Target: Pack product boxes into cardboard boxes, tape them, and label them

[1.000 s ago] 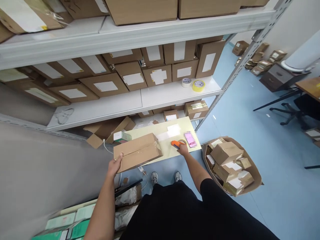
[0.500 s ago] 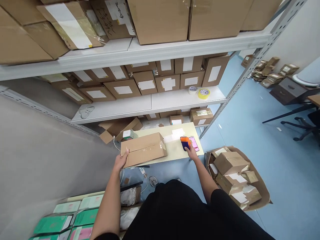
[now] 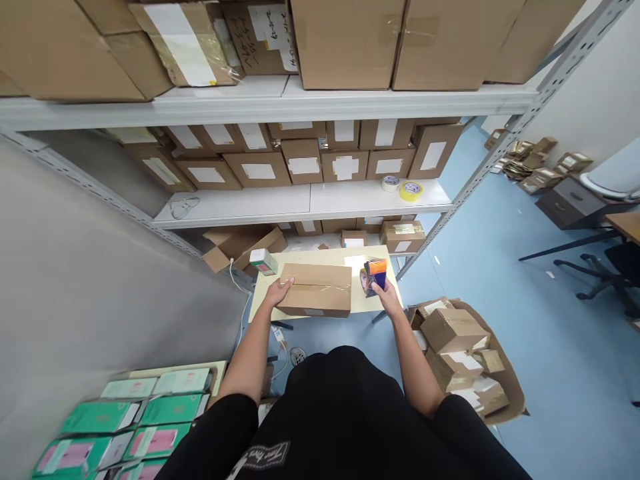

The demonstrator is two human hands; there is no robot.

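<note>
A closed brown cardboard box (image 3: 320, 287) lies on the pale yellow table (image 3: 365, 307), tape along its top seam. My left hand (image 3: 280, 292) grips the box's left end, thumb on top. In my right hand (image 3: 386, 295) is an orange and dark blue tape dispenser (image 3: 376, 272) with a tape roll in it, held over the table's right side. Behind the box stands a small white and green box (image 3: 263, 261). A white paper (image 3: 355, 262) lies between the box and the dispenser.
Metal shelving (image 3: 280, 110) with many boxes rises behind the table. On its middle shelf sit a yellow tape roll (image 3: 411, 191) and a white one (image 3: 390, 183). A large carton of parcels (image 3: 517, 393) stands right; green packages (image 3: 97, 417) lie lower left.
The cardboard box has shifted right and been straightened, its left end still in my left hand. My right hand has turned the tape dispenser, so its tape roll now shows.
</note>
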